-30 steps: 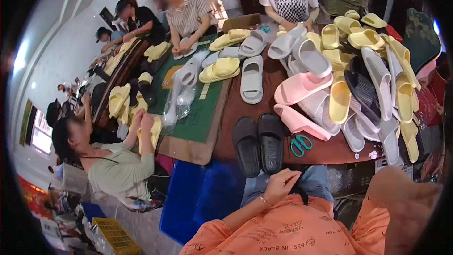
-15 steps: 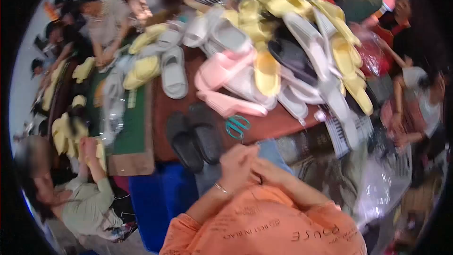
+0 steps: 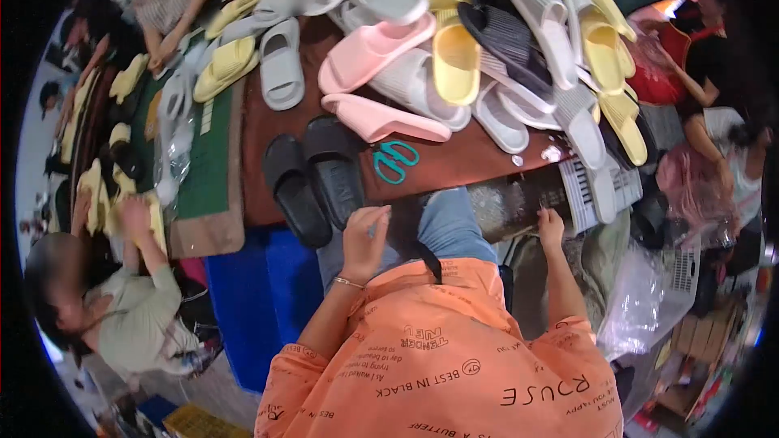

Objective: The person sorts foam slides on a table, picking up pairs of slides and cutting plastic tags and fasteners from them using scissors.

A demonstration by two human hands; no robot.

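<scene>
1. From afar, I am seeing two black slippers [image 3: 336,178] lying side by side at the near edge of the worktop [image 3: 462,164].
2. My left hand [image 3: 365,243] is hovering just beside them, its grip curling narrow; I cannot tell whether it is holding anything.
3. My right hand [image 3: 552,229] is hanging well apart, its fingertips pinching close, contents unclear.
4. One pair of scissors [image 3: 392,161] is lying near two pink slippers [image 3: 377,50].
</scene>
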